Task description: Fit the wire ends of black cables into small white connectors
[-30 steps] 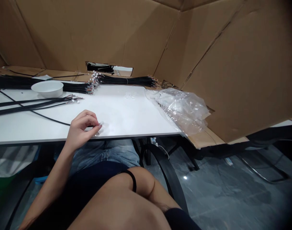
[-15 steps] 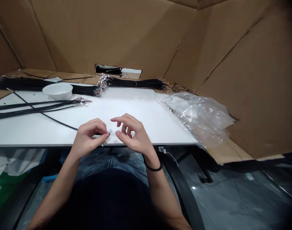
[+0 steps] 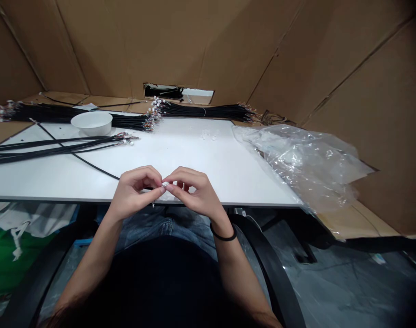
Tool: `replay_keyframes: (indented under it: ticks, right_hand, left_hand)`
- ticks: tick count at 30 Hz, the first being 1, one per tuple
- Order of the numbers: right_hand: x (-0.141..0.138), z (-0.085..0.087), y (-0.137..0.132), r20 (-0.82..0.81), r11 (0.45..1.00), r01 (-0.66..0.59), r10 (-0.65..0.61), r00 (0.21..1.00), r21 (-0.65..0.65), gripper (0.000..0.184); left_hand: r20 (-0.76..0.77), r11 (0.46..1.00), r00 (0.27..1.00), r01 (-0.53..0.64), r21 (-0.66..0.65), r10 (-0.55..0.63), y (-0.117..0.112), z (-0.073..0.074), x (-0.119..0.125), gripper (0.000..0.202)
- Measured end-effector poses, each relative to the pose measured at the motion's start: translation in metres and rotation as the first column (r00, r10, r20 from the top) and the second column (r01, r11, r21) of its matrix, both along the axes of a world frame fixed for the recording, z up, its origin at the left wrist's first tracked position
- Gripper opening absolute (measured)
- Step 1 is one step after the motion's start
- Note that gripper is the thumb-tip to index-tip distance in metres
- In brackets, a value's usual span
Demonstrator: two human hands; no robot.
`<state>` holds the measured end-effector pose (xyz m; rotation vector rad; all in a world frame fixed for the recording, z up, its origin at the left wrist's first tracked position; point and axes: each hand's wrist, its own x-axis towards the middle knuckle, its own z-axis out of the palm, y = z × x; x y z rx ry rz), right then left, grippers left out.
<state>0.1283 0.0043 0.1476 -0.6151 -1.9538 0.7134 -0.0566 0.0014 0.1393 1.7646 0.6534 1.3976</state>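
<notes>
**Fingertips [image 3: 157, 190] pinch one tiny connector [image 3: 164, 184]**

Both hands close narrowly on it, just behind the front edge of the table [image 3: 208, 168]. The left hand [image 3: 134, 193] and right hand [image 3: 194, 193] meet mid-table, fingers curled, with one black band [image 3: 223, 235] on the right wrist. One black cable [image 3: 95, 169] trails left from under the left hand. Farther off lie three cable bundles [image 3: 201, 110], one white bowl [image 3: 91, 123] and one plastic bag [image 3: 303, 168].

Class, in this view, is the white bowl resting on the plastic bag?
No; the bowl stands on the white table, well left of the bag.
</notes>
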Motion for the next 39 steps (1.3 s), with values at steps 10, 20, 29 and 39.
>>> replay_keyframes:
  ticks: [10, 20, 29, 39]
  right_hand:
    - [-0.001, 0.003, 0.001, 0.135, 0.991, 0.018, 0.000, 0.991, -0.133, 0.023]
    - [-0.006, 0.003, 0.000, -0.009, 0.885, -0.031, 0.030, 1.000, -0.464, 0.023]
    - [-0.008, 0.002, 0.007, -0.318, 0.646, -0.284, 0.066, 0.946, -0.709, 0.020]
    - [-0.003, 0.003, 0.012, -0.397, 0.552, -0.377, 0.089, 0.913, -0.743, 0.022]
  left_hand:
    - [-0.061, 0.998, 0.997, -0.041, 0.057, 0.044, 0.002, -0.003, 0.001, 0.008]
    - [-0.148, 0.988, 0.978, -0.133, 0.082, 0.144, 0.002, -0.006, 0.001, 0.005]
    - [-0.140, 0.994, 0.984, -0.106, 0.035, 0.110, 0.002, -0.005, 0.001, 0.002]
    - [-0.123, 0.992, 0.988, -0.083, 0.093, 0.094, 0.001, -0.005, 0.002, 0.007]
